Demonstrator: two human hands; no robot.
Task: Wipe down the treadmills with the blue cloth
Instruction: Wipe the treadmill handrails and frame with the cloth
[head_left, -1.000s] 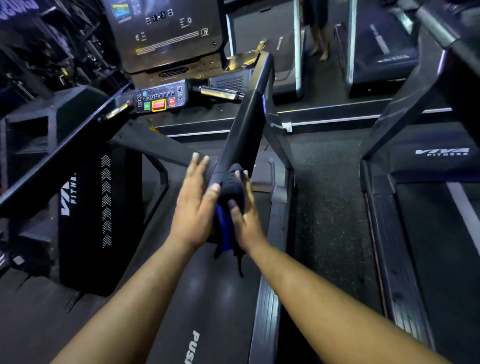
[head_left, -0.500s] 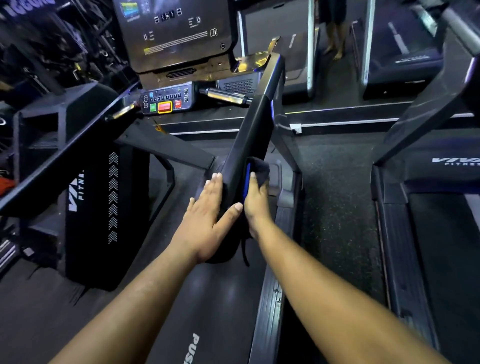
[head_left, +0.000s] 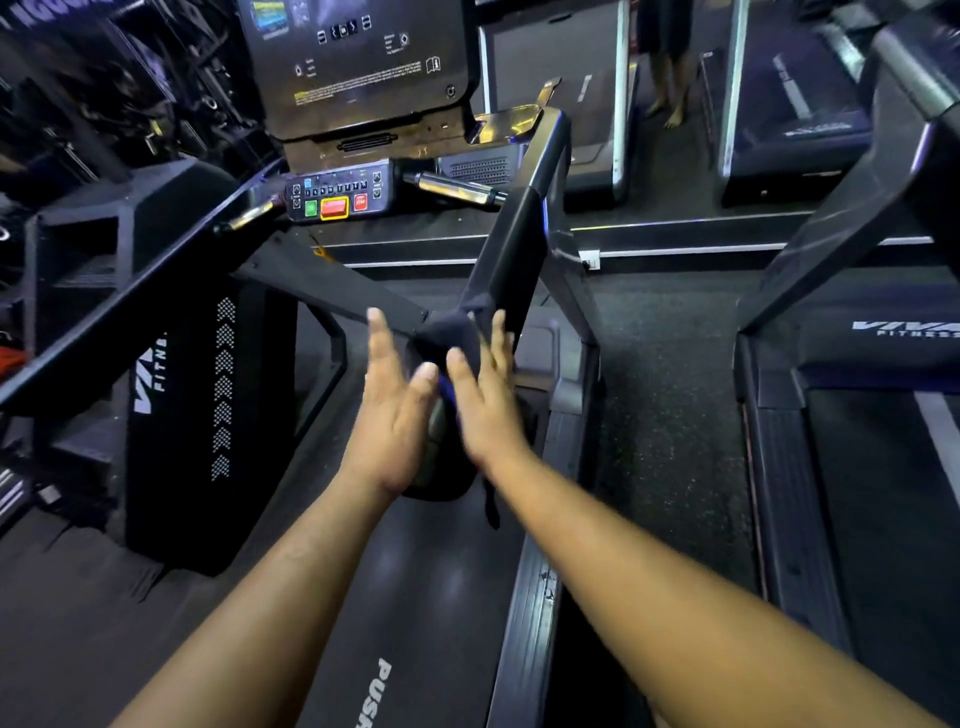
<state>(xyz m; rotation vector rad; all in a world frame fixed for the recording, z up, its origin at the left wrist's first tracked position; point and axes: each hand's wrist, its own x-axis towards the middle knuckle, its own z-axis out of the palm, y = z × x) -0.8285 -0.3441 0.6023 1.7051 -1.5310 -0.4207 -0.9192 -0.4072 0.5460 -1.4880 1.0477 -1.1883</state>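
Observation:
The blue cloth (head_left: 448, 340) is bunched dark over the near end of the treadmill's right handrail (head_left: 514, 244). My left hand (head_left: 395, 415) lies against the rail's left side, fingers straight and spread, thumb touching the cloth. On the rail's right side my right hand (head_left: 488, 405) presses the cloth with straight fingers. A strip of the cloth hangs below my right wrist. The treadmill's belt (head_left: 415, 613) runs under both forearms, and its console (head_left: 337, 200) with coloured buttons is ahead.
A second treadmill (head_left: 883, 467) stands to the right across a strip of speckled floor (head_left: 670, 415). A black stepped machine (head_left: 171, 415) fills the left. More treadmills stand behind, and a person's bare legs (head_left: 667, 98) show at the top.
The cloth has shifted from the rail's right face to over its top. My left hand's fingers have lifted and spread, and both hands sit close together around the cloth.

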